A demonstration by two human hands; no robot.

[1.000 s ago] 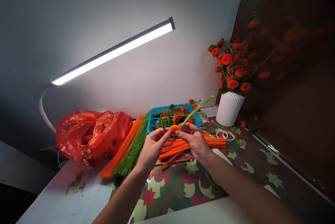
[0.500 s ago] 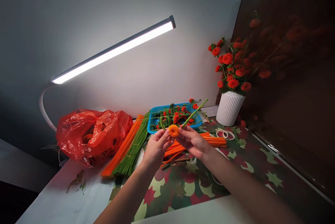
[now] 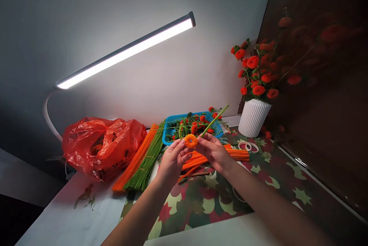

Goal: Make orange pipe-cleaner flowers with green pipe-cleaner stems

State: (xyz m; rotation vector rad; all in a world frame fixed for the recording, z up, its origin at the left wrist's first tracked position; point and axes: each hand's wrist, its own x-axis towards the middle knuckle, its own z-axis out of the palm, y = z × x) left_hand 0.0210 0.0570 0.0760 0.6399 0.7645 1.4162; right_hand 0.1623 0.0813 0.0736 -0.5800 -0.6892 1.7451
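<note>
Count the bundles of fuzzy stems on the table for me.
3 in view: an orange bundle beside the red bag, a green bundle alongside it, and another orange one partly behind the right hand. The hands may hide more.

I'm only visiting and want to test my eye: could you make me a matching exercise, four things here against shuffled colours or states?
1. Ribbed vase
2. Plastic basket
3. Plastic bag
4. Small fuzzy flower

A. Red and crumpled
B. Orange, held in the fingers of the left hand and right hand
C. White, with red-orange blooms rising from it
D. Blue

Right pairs: 1-C, 2-D, 3-A, 4-B
</note>
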